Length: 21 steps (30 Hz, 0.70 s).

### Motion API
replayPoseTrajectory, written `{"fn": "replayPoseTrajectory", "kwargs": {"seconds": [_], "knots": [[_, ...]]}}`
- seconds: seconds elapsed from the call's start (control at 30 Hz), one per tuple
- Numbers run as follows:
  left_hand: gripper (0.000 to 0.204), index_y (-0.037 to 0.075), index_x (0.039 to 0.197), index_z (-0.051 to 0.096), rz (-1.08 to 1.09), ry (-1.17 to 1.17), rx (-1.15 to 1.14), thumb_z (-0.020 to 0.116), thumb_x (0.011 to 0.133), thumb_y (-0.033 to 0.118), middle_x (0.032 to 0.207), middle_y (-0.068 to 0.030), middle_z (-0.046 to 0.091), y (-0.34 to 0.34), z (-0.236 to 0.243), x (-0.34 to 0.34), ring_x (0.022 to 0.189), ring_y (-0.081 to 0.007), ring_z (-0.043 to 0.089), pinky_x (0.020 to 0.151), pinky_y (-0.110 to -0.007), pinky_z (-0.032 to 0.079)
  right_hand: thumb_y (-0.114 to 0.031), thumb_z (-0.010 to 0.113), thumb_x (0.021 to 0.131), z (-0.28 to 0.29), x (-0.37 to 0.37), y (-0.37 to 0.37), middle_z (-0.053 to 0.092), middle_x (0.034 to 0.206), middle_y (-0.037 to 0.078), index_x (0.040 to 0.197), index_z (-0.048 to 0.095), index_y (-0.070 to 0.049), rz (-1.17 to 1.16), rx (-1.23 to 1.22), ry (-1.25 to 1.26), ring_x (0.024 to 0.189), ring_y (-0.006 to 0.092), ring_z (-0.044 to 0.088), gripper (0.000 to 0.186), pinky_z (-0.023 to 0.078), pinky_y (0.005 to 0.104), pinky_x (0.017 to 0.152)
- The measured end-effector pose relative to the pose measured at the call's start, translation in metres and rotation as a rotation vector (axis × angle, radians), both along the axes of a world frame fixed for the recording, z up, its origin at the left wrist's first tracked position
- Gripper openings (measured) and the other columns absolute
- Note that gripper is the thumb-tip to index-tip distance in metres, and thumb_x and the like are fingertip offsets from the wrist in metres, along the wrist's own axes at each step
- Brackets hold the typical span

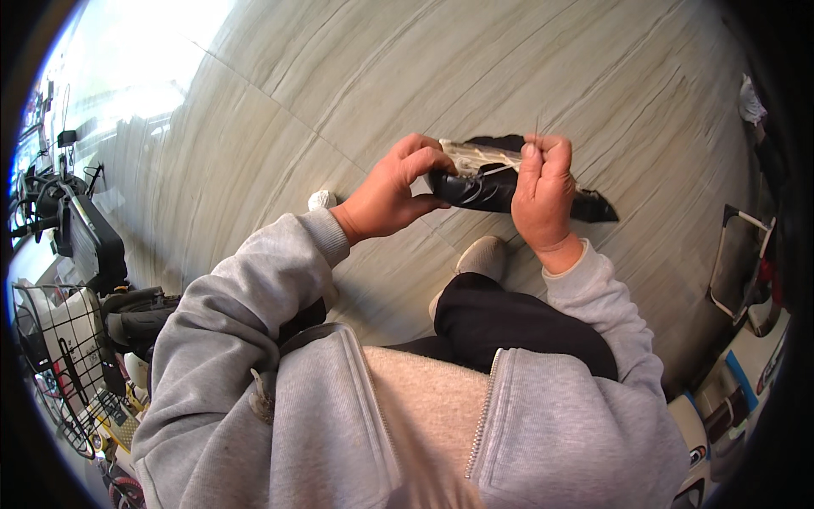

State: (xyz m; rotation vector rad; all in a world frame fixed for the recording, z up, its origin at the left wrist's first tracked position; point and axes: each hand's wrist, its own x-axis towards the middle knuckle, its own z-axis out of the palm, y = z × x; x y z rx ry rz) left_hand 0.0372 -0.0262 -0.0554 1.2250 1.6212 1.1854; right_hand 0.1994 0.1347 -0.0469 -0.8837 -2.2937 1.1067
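Observation:
My left hand (394, 188) is closed around the left end of a long black piece (475, 192), with the thumb below and the fingers above. The piece resembles a shoe: its side is dark and glossy, a pale cream strip (479, 156) runs along its upper edge, and light thread crosses it. Its pointed black end (598, 206) sticks out past my right hand (544, 191). That hand pinches a thin upright needle (537, 127) between thumb and forefinger, its palm against the piece. My fingers hide part of the middle.
Pale veined tiles (381, 76) cover the floor. A small white rounded thing (322, 200) lies beyond my left wrist. At the left stand a black wire basket (72, 348) and dark wheeled gear (89, 233). A metal-framed object (739, 263) stands at the right. My beige shoe (483, 256) shows below.

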Motion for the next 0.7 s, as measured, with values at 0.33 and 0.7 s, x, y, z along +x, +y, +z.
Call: {"fn": "replayPoseTrajectory", "kwargs": {"seconds": [0.33, 0.7], "knots": [[0.044, 0.015, 0.111, 0.063, 0.139, 0.206, -0.144, 0.073, 0.073, -0.006, 0.104, -0.0123, 0.056, -0.024, -0.051, -0.021, 0.099, -0.0319, 0.057, 0.085, -0.038, 0.049, -0.013, 0.052, 0.101, -0.027, 0.007, -0.01, 0.063, 0.089, 0.014, 0.106, 0.052, -0.002, 0.267, -0.678, -0.208, 0.078, 0.0273, 0.062, 0.012, 0.049, 0.0373, 0.07], [0.051, 0.011, 0.118, 0.059, 0.404, -0.244, -0.191, 0.049, 0.078, -0.019, 0.115, -0.0115, 0.052, -0.033, -0.1, -0.002, 0.104, -0.0264, 0.061, 0.088, -0.034, 0.053, -0.021, 0.07, 0.085, -0.07, -0.057, 0.021, 0.062, 0.091, 0.02, 0.091, 0.059, -0.003, 0.824, -0.001, -0.28, 0.089, 0.0401, 0.061, 0.023, 0.05, 0.0479, 0.075]]}}
